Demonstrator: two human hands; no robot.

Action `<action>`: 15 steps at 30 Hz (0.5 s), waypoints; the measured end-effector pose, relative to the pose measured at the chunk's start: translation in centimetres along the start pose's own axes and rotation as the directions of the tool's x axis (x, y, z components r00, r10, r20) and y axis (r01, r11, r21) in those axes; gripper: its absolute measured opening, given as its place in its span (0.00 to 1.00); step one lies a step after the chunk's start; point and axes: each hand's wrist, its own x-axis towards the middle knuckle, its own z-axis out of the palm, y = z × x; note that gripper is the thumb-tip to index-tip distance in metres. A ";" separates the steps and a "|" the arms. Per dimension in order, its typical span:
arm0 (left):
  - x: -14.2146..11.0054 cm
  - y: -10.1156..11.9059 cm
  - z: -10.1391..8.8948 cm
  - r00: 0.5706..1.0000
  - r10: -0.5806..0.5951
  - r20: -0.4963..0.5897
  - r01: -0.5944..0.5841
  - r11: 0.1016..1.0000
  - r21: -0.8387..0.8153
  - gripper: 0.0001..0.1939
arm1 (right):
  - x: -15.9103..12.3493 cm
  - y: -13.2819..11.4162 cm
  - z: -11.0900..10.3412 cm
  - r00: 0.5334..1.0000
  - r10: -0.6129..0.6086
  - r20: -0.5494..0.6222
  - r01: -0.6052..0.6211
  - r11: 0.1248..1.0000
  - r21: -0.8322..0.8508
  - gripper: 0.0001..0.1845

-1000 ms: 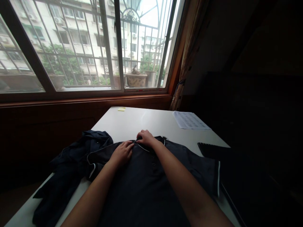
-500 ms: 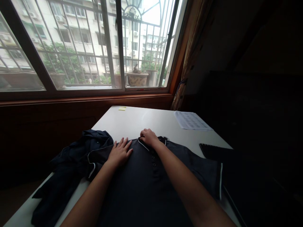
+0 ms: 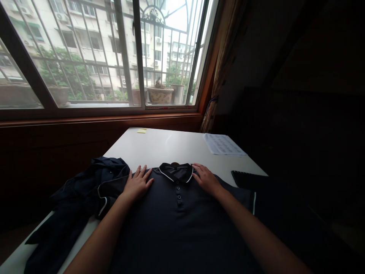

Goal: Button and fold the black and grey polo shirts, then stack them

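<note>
1. while the dark polo shirt lies spread front side up across the lower middle of the frame, both hands are at its upper part, one on either side of its collar.
2. the left hand, left of center, is wide open and palm down, fingers spread over the shirt's shoulder area; it grips nothing, and the cloth lies directly beneath it.
3. the right hand, right of center, is loosely open, fingers slightly bent, thumb apart from them; its fingertips are at the collar's right edge, with the shirt under the palm and no visible grip on it.
4. between the hands, the collar shows white trim, and the buttons run down below it.
5. a crumpled dark garment lies at the lower left, beside the shirt's sleeve.
6. the white table bears a yellow note at its far left corner, printed paper at far right, and a dark notebook nearer on the right.
</note>
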 end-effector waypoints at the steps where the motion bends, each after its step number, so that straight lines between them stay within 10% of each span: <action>1: 0.0 0.1 0.0 1.000 -0.008 0.009 0.008 1.000 0.003 0.31 | -1.0 0.8 0.1 0.999 0.021 0.045 -0.020 0.999 -0.028 0.29; 10: 1.1 0.2 -1.1 0.994 -0.053 0.100 0.049 0.998 0.048 0.34 | -3.4 2.6 0.5 0.968 0.139 0.208 -0.119 0.987 -0.108 0.36; 15: 1.8 3.4 -1.6 0.982 0.172 -0.079 -0.163 0.981 0.103 0.29 | -1.6 0.6 0.9 0.993 0.020 0.114 -0.017 0.999 -0.027 0.34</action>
